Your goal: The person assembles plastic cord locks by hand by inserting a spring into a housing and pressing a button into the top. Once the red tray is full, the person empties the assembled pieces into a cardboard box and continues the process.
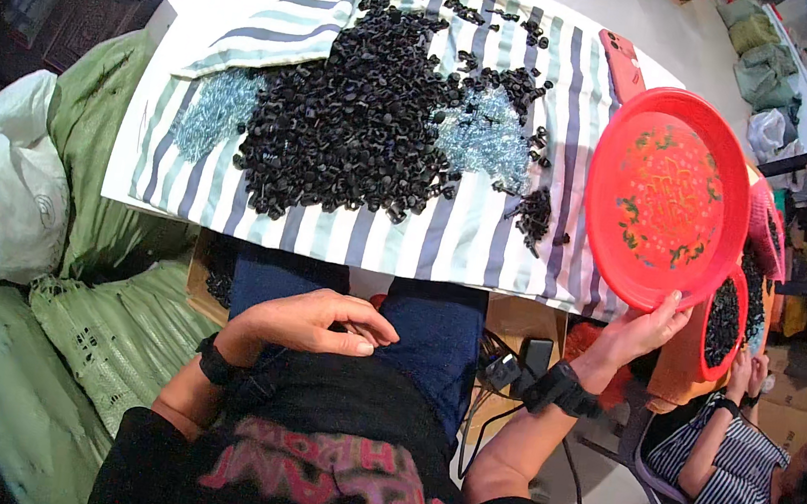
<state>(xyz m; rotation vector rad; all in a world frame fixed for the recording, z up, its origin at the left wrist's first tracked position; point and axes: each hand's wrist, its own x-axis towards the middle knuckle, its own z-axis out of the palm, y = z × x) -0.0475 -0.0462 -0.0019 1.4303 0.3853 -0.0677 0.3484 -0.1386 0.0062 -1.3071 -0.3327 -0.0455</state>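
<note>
We find the right hand (643, 332) grasping the lower rim of a round red tray (671, 189) at the table's right end; its patterned floor bears no parts. The left hand (326, 323) lies over the lap, fingers loosely bent, gripping nothing we can see. Beyond, on the striped cloth (513, 265), we record heaped black parts (355, 115), flanked by two piles of clear bluish pieces (486, 136). Right of the tray, a red basin (742, 314) contains black parts, near a co-worker's hands (741, 372). At left stand a white sack (10, 174) and green sacks (98, 154), contents hidden.
</note>
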